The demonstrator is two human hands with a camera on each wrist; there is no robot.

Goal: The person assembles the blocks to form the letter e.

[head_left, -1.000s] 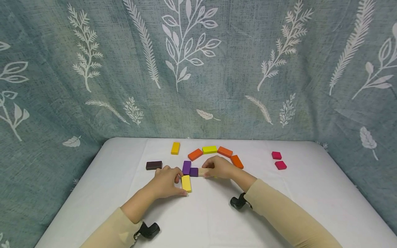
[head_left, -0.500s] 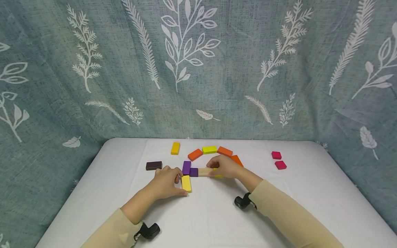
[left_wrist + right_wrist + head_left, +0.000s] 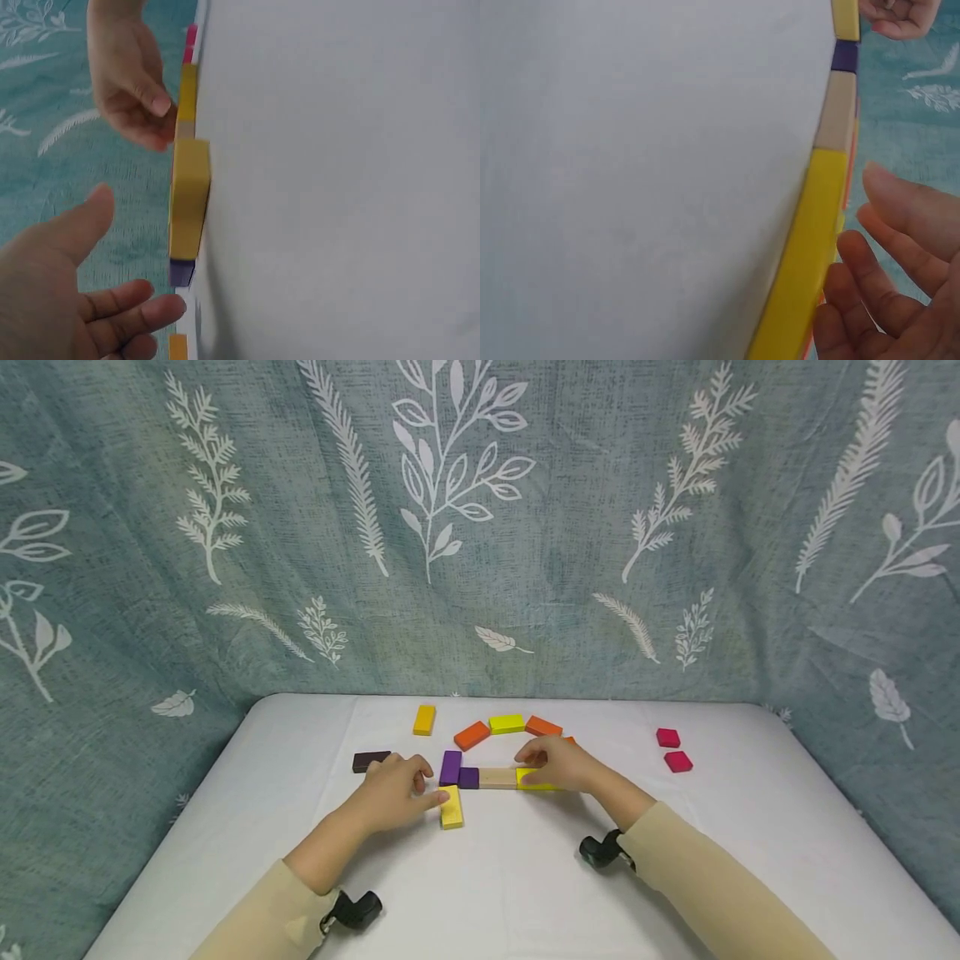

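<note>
A flat row of blocks lies mid-table: a small dark purple block, a plain wooden block and a bright yellow block. At its left end a longer purple block points away, and a paler yellow block points toward me. My left hand is beside the paler yellow block, thumb and fingers spread apart with nothing between them. Over the bright yellow block hovers my right hand, its fingers loosely bent and holding nothing; it hides part of that block in the head view.
Behind the row curve an orange block, a lime block and another orange one. A dark brown block lies left, an amber block farther back. Two crimson blocks lie right. A leaf-patterned curtain hangs behind.
My left hand has let go of the paler yellow block and drawn slightly left. My right hand has slid rightward from the wooden block to above the bright yellow one.
</note>
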